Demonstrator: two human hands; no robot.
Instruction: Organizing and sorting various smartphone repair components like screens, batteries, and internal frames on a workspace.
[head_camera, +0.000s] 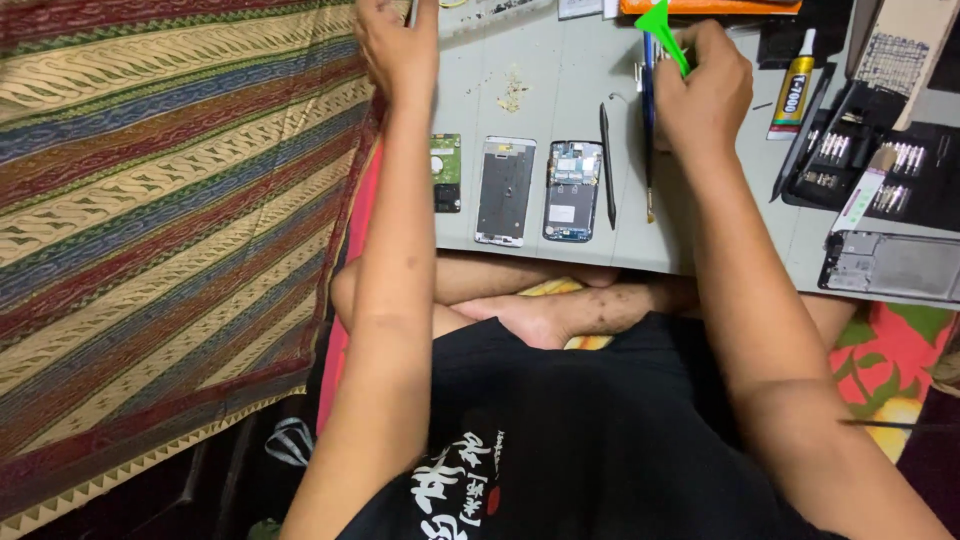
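While the right hand (705, 85) closes around a green plastic pry tool (662, 30) above the grey table (560, 80), the left hand (398, 45) rests, fingers bent, at the table's far edge; whether it holds anything cannot be told. Two opened phone parts (540, 190) lie flat below, likely kept within reach.

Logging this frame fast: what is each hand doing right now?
Left hand: reaching to the table's far edge, fingers cut off; grip cannot be told.
Right hand: closed on a green tool.

One camera sits on the person's head and looks steeply down, close over both arms. It faces forward across the lap to the grey counter (560, 90) ahead.
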